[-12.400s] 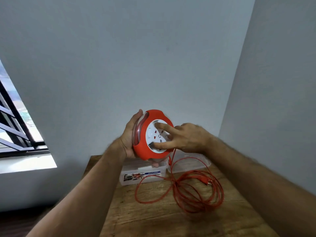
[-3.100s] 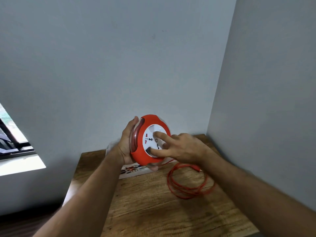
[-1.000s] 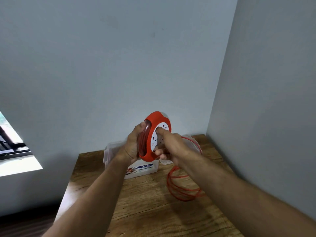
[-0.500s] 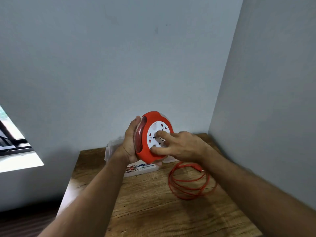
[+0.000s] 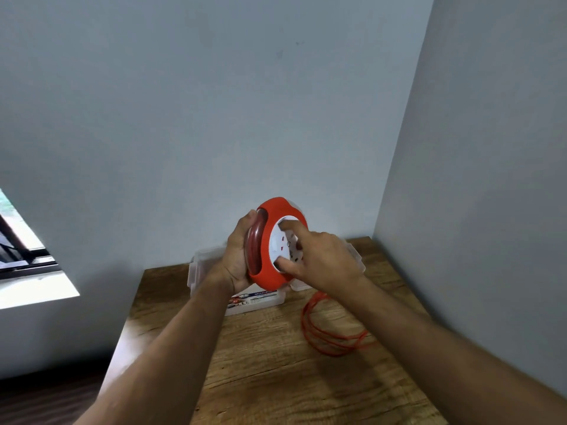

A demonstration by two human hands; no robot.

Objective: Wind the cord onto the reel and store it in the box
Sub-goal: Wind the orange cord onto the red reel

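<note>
I hold a round red reel [image 5: 270, 273] with a white socket face upright above the table. My left hand [image 5: 236, 256] grips its back and left rim, where wound red cord shows through a clear band. My right hand [image 5: 319, 256] rests on the white face, forefinger at the top and thumb at the lower edge. A few loose loops of the red cord [image 5: 333, 331] lie on the wooden table to the right, below my right wrist. The clear plastic box [image 5: 204, 265] with a printed label stands behind the reel, partly hidden by my hands.
The wooden table [image 5: 276, 378] sits in a corner, with grey walls behind and to the right. A clear lid [image 5: 357, 259] lies beside the box, mostly hidden by my right hand. A window with a sill is at the far left.
The cord pile on the table has shrunk from a wide tangle to a few loops. My right hand's fingers have shifted round the white face; the reel stays in my left hand.
</note>
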